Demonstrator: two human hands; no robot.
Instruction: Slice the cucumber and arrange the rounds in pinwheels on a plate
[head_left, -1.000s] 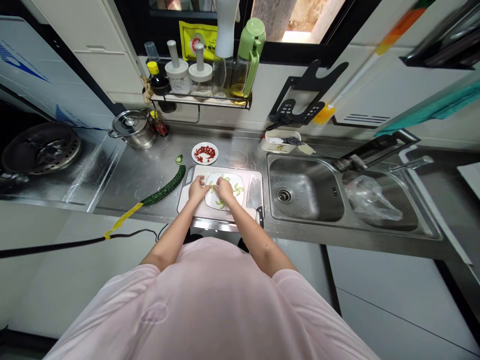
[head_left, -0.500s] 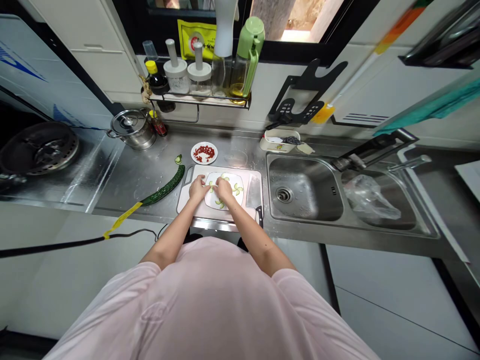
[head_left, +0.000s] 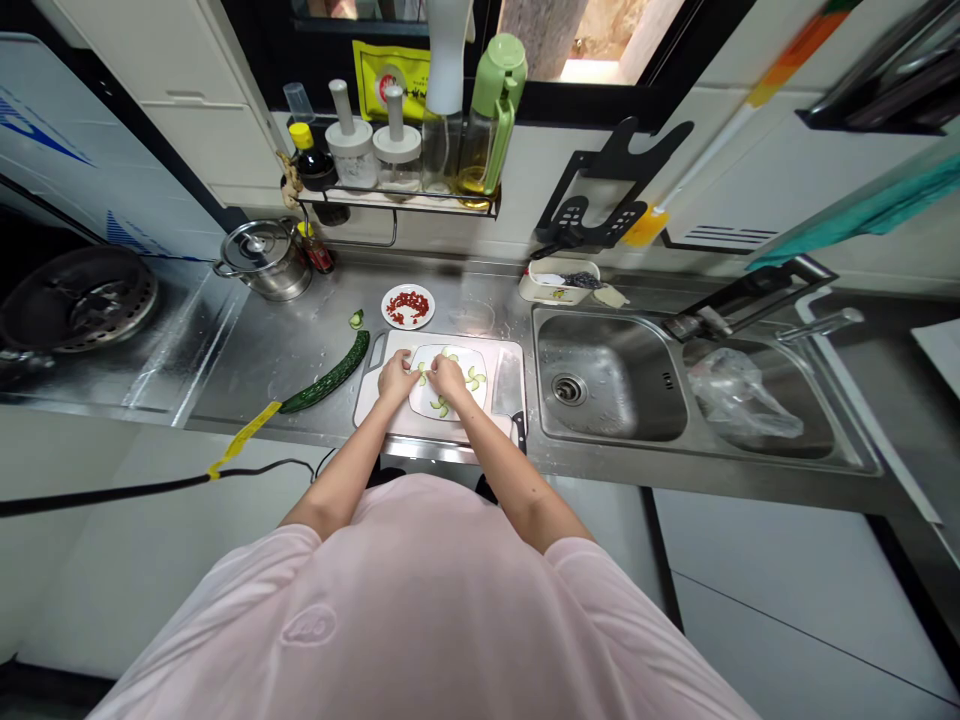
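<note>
A white plate [head_left: 459, 398] lies on a light cutting board [head_left: 400, 424], with thin green cucumber slices [head_left: 475, 377] set out on it in small pinwheels. My left hand [head_left: 395, 380] is at the plate's left edge, its fingers curled and its thumb beside the leftmost cluster of slices. Over the plate, my right hand [head_left: 448, 382] has its fingers pinched near that same cluster. What either hand grips is too small to make out. A knife [head_left: 511, 383] rests along the board's right side.
Left of the board lies a long cucumber [head_left: 328, 383], with a cut end piece [head_left: 356, 319] behind it. A small plate of chopped red pieces [head_left: 408, 307] stands behind the board. The sink [head_left: 611, 375] is to the right, a lidded pot [head_left: 264, 258] at back left.
Both hands stay over the same spot of the plate with only slight finger movement. The lower cucumber slices look almost unchanged, and the view has shifted very slightly.
</note>
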